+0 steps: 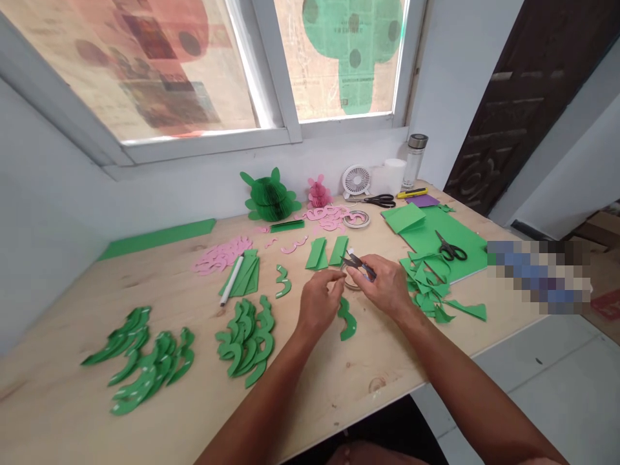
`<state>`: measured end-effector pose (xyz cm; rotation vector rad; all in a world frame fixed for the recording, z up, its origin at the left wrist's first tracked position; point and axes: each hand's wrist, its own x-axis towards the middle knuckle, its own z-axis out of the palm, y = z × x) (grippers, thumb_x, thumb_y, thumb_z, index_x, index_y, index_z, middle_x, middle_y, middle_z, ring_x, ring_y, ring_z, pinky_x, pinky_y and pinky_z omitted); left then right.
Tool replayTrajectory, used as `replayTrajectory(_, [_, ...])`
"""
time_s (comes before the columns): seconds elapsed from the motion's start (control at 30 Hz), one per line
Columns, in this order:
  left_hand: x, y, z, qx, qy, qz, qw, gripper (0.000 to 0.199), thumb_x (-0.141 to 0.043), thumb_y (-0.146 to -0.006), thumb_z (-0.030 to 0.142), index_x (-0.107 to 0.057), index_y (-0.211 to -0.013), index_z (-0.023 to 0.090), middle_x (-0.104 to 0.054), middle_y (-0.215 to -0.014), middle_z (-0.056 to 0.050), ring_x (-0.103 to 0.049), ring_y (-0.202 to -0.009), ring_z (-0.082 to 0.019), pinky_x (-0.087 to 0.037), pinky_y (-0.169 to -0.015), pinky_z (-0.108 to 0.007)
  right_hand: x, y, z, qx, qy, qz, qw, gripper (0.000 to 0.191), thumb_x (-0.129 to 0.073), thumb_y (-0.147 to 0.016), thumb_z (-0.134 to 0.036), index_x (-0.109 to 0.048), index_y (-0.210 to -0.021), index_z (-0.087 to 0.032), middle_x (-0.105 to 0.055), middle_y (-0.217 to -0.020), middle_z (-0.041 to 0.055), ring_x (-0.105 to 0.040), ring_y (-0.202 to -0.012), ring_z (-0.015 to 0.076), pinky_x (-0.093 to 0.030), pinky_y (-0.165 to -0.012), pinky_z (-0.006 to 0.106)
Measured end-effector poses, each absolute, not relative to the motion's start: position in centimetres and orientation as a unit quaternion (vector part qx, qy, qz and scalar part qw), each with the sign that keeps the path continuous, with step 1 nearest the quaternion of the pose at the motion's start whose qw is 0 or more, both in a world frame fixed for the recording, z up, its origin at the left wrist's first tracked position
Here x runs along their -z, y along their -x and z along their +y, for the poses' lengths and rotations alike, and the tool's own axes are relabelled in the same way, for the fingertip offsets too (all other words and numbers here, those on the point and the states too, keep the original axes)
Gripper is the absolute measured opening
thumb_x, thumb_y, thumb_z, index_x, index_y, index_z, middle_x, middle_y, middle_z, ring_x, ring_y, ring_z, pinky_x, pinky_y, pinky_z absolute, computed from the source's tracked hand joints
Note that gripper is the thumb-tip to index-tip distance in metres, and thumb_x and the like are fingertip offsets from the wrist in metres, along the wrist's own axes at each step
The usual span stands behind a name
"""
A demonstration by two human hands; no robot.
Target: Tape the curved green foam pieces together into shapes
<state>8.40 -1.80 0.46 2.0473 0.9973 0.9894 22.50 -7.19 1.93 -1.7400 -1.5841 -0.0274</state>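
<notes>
My right hand (385,284) is closed around small dark scissors (359,262), whose blades point up and to the left. Just left of them my left hand (320,298) has its thumb and fingers pinched near a roll of tape (354,279); whatever lies between the fingertips is too small to make out. Beneath the hands is a wavy green paper piece (347,323). Two folded green papers (316,253) lie behind my left hand. A smaller wavy green piece with white patches (283,283) rests to its left.
Stacks of wavy green pieces (247,342) cover the left front. Green scraps (426,278), black scissors (450,248) and green sheets (465,239) lie right. Pink cutouts (223,255), a white pen (232,281), a green paper ball (271,199), a fan (356,180) and a bottle (414,160) stand or lie behind.
</notes>
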Motion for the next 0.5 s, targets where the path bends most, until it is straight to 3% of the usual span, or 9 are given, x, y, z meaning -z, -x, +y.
replayTrajectory(0.17, [-1.5, -5.7, -1.5, -0.427, -0.661, 0.413, 0.459, 0.019, -0.058, -0.074, 0.031, -0.068, -0.083, 0.017, -0.069, -0.073, -0.004, -0.061, -0.067, -0.016, -0.045, -0.056, -0.024, -2.0, -21.8, -7.3, -0.03, 0.646, -0.666, 0.372, 0.025, -0.051, -0.083, -0.039, -0.064, -0.087, -0.018, -0.066, -0.078, 0.0042, -0.056, -0.069, 0.0144, -0.036, -0.064, 0.024])
replayTrajectory(0.5, [-1.1, -4.2, -0.7, -0.444, -0.57, 0.403, 0.562, 0.024, -0.063, -0.07, 0.037, -0.066, -0.077, 0.014, -0.064, -0.064, -0.003, -0.054, -0.055, -0.012, -0.038, -0.044, -0.02, -1.7, -20.9, -7.1, -0.039, 0.593, -0.754, 0.28, 0.027, -0.051, -0.082, -0.041, -0.059, -0.071, -0.018, -0.056, -0.063, 0.0008, -0.046, -0.058, 0.0115, -0.03, -0.057, 0.024])
